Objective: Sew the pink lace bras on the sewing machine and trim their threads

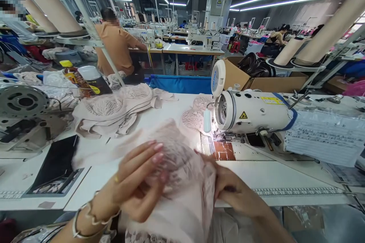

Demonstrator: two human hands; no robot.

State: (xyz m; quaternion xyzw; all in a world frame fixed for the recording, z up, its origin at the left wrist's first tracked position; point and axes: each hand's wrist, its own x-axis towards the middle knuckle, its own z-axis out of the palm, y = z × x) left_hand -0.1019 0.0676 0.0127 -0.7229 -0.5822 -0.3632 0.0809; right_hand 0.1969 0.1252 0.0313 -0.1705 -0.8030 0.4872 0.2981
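In front of me hangs a pale pink lace bra (182,197), blurred by motion, its lower part falling over the table's front edge. My right hand (232,188) is closed on its right side, the thumb and fingers pinching the cloth. Against the lace at its left is my left hand (139,182), with bracelets at the wrist. Its fingers are bent and apart from the thumb, and I see no cloth gripped between them. More lace cups (192,117) lie by the needle end of a white sewing machine (253,112), under its lit lamp.
A stack of pale pink lace pieces (114,106) lies at the back left, near a yellow-capped bottle (72,74) and a spray can (95,79). Another machine (24,106) stands far left. Thread cones (288,51) and a cardboard box (279,83) are behind right. A person (114,45) sits ahead.
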